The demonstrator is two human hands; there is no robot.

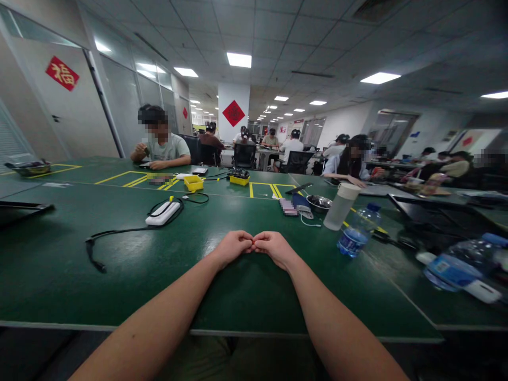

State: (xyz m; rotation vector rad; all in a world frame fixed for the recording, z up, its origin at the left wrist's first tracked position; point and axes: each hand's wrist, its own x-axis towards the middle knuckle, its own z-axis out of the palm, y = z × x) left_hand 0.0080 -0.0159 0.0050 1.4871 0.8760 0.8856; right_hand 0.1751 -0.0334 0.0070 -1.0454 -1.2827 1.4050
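Note:
Both my hands meet fingertip to fingertip just above the green table (154, 286), in the middle of the view. My left hand (235, 246) is closed, thumb and fingers pinched together. Mirroring it, my right hand (273, 247) is closed in the same kind of pinch. Whatever lies between the fingertips, if anything, is too small to make out. A white power bank (163, 212) with a black cable lies to the left of my hands. To their right stand a frosted bottle (341, 207) and a clear water bottle (357, 233) with a blue cap.
Farther back are two yellow trays (193, 183) (239, 180), a metal bowl (319, 203) and a phone (288, 207). Another water bottle (462, 267) and a black tray (448, 219) are at the right. A person (164, 143) sits across the table.

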